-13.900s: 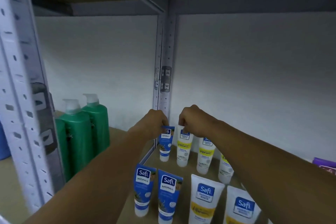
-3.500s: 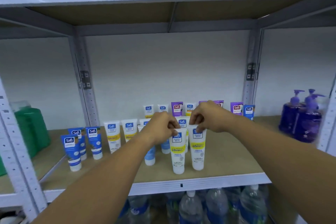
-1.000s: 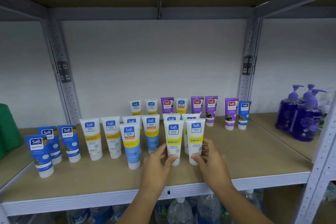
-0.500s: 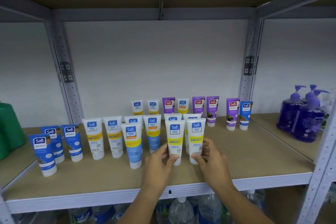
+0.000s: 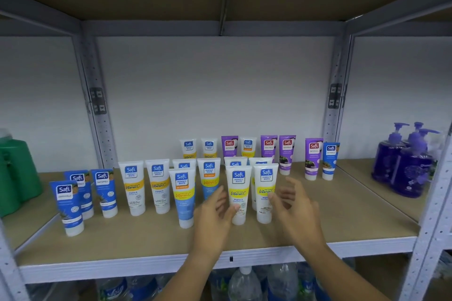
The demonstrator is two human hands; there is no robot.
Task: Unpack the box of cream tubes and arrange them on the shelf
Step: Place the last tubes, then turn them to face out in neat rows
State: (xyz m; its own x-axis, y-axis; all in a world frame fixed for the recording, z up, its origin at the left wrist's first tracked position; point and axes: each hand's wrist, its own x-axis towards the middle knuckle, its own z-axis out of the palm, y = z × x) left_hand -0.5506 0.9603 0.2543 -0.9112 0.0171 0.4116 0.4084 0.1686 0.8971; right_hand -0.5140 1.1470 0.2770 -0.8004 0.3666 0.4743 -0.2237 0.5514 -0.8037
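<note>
Both open and gripping nothing: left hand [image 5: 215, 212] at 8 o'clock, right hand [image 5: 293, 208] at 4 o'clock of two upright front cream tubes [image 5: 238, 193], equally near.

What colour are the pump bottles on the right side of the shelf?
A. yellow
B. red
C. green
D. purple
D: the pump bottles standing at the right end of the shelf are purple, pumps and all.
</note>
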